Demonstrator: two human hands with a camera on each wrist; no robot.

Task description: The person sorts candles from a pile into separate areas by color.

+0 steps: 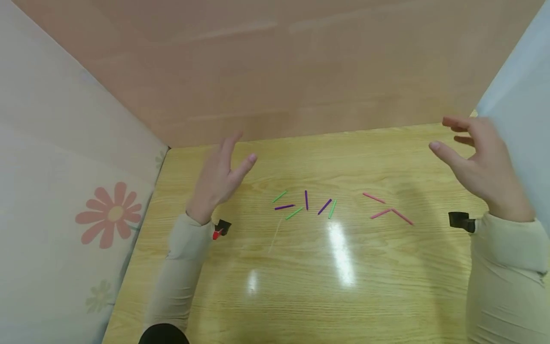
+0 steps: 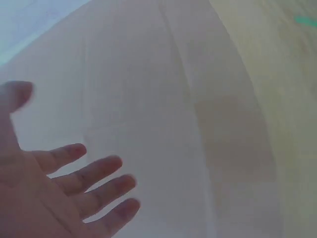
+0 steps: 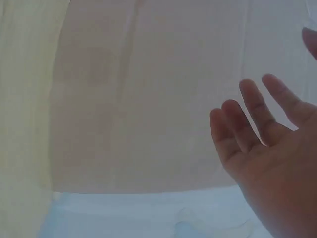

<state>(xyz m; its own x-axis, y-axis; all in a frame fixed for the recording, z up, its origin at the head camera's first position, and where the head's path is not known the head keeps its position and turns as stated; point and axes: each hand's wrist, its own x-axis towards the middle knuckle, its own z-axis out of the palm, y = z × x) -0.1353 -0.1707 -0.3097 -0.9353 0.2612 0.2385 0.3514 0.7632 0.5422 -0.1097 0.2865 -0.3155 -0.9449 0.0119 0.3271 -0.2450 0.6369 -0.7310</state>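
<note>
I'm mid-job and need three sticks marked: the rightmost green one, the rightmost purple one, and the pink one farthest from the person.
Rightmost green stick (image 1: 333,209): head view, middle of its length.
Rightmost purple stick (image 1: 324,207): head view, mid-shaft.
Farthest pink stick (image 1: 374,198): head view, mid-shaft.

The table (image 1: 292,306) is of yellow-brown colour, with a fine wood-grain pattern and white patches of reflected light (image 1: 342,258). On it the three green sticks (image 1: 294,213) are light and bright, the three purple sticks (image 1: 306,200) are dark, and the three pink sticks (image 1: 402,216) are of a strong rosy tone. The back wall (image 1: 279,71) is plain pinkish brown. The left wall (image 1: 38,167) is whitish, printed with a pink flower (image 1: 115,215) having a pale yellowish centre, and a fainter yellow-green flower (image 1: 100,296). Both sleeves (image 1: 507,282) are plain beige.
</note>
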